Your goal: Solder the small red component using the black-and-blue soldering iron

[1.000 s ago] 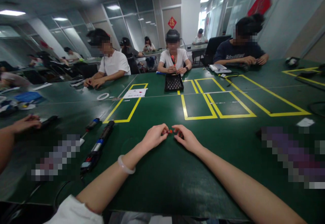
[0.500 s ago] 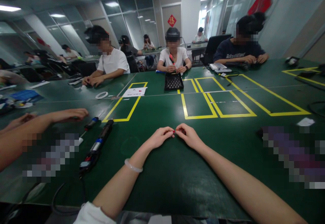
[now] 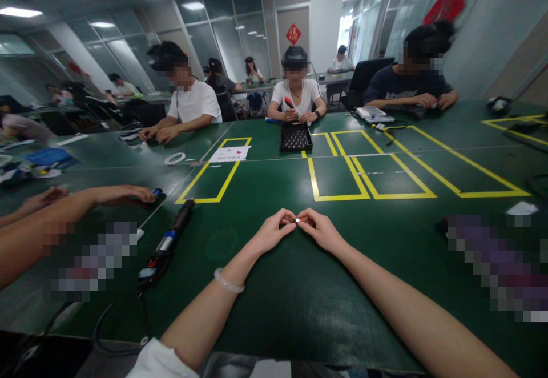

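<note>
My left hand [image 3: 275,230] and my right hand [image 3: 320,229] meet fingertip to fingertip in front of me, just above the green table or resting on it. Between their thumbs and forefingers is a tiny piece [image 3: 297,220], with a whitish, shiny face and a hint of red. Its kind is too small to make out, and the fingers cover most of it. Both hands are closed in a pinch. To the left of my left hand lies a black electric screwdriver [image 3: 166,245] with a blue and silver band and a cable.
Yellow tape rectangles [image 3: 342,197] mark the green table [image 3: 368,321]. Across it, a person holds a red-and-black tool over a black tray [image 3: 295,138]. At left, a co-worker's hand [image 3: 139,194] touches a blue-and-black tool. A white sheet [image 3: 230,154] and a tape roll [image 3: 174,159] lie farther back.
The tiny piece showed red before and now shows a whitish face, with my fingertips closer together. At left, the co-worker's hand has reached the blue-and-black tool.
</note>
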The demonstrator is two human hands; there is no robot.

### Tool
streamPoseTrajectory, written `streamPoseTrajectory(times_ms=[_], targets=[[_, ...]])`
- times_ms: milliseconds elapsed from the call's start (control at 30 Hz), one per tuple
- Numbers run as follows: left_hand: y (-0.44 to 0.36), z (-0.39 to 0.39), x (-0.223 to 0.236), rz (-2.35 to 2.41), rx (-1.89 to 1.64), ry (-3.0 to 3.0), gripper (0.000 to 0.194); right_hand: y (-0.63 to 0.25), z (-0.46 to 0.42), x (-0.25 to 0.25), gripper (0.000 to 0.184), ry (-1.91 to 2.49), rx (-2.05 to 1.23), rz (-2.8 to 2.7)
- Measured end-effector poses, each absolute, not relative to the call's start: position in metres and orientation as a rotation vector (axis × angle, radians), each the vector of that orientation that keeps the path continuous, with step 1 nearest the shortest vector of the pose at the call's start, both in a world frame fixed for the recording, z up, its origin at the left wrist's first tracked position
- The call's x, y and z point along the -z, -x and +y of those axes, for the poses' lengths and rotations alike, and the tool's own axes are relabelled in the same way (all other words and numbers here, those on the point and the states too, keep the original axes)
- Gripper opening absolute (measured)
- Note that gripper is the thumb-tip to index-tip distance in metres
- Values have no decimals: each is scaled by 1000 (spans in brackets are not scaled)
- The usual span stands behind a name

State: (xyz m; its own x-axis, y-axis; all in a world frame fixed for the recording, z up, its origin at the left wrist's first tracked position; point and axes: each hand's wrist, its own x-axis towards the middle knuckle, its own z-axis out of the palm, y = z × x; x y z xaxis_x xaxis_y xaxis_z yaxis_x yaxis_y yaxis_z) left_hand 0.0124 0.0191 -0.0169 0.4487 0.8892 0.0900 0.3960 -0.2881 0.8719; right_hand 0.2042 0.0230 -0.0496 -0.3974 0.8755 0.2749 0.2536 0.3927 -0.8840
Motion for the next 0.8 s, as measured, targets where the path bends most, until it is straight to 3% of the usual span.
streamPoseTrajectory(times_ms=[800], targets=[[-18, 14, 18, 1116, -777, -1913, 21, -204, 24, 50, 16, 919, -1071, -1846]])
